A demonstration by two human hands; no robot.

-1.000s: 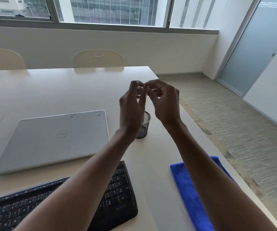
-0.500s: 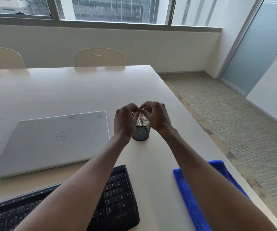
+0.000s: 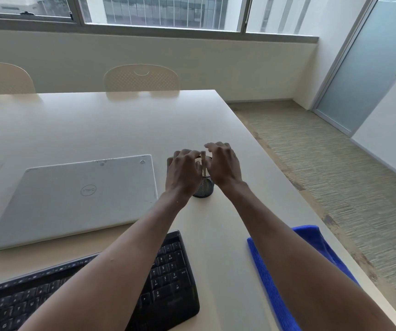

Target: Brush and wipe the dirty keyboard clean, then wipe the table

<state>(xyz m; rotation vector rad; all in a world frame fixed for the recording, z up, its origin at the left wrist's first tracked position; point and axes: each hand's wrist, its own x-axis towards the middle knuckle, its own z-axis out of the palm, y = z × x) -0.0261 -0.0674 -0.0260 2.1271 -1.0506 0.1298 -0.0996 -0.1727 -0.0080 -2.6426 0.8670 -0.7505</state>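
A: Where are the hands working?

B: Both are hovering at the mesh cup (image 3: 204, 189) on the table (image 3: 96, 130). The right hand (image 3: 223, 163) is arching over the cup's rim with its fingers loose and gripping nothing. The left hand (image 3: 182, 173) is curling against the cup's left side; I cannot tell whether it is pinching anything. Something pale is standing inside the cup, too hidden to name.

A: And the keyboard?

B: The keyboard (image 3: 168, 278) is lying nearer the person than the cup and to its left, with the left forearm crossing over it. The blue cloth (image 3: 267, 283) is lying nearer than the cup too, to its right.

A: How will they be handling?

B: I am guessing the keyboard is stiff, light plastic with keys that give, so gripping its bare side edges looks safest. The cloth is looking soft and limp, so bunching it from the top should do.

A: Counts?

B: One keyboard, one cloth, one cup, one closed laptop (image 3: 77, 194) just left of the cup, and two chairs (image 3: 142, 78) beyond it.
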